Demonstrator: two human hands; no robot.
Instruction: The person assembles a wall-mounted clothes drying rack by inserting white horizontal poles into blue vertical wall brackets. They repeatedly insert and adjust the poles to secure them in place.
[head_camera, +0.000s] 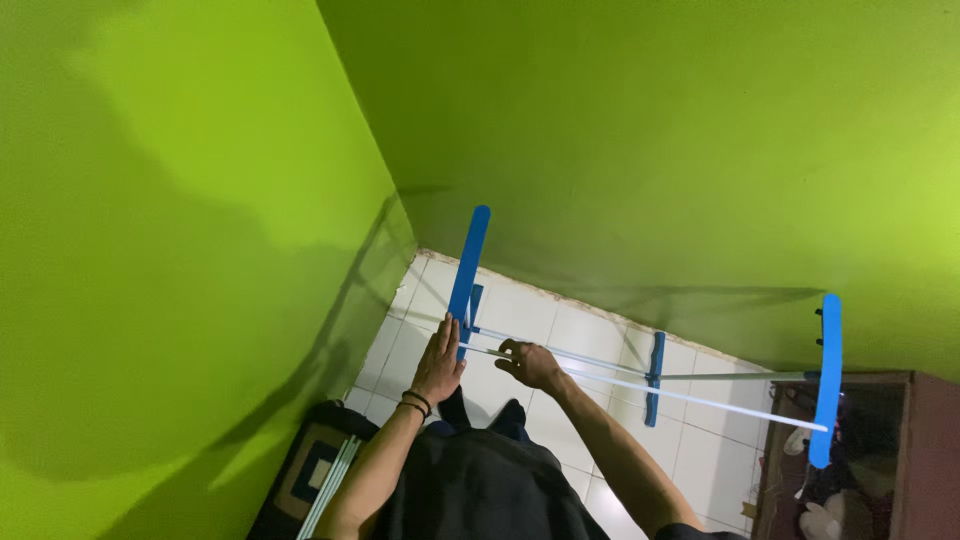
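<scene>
I look down at a folding drying rack with blue plastic end bars and thin white rods. My left hand (438, 362) lies flat, fingers together, against the near blue end bar (467, 268). My right hand (527, 364) is closed around a white rod (690, 398) just beside that bar. The rods run right to the far blue end bar (828, 380). A shorter blue crosspiece (654, 378) sits midway along the rods. A black band circles my left wrist.
Bright green walls meet in a corner just behind the rack. White floor tiles (520, 318) lie below. A patterned mat (308, 470) with loose white rods lies at lower left. A dark wooden shelf (915, 450) with shoes stands at right.
</scene>
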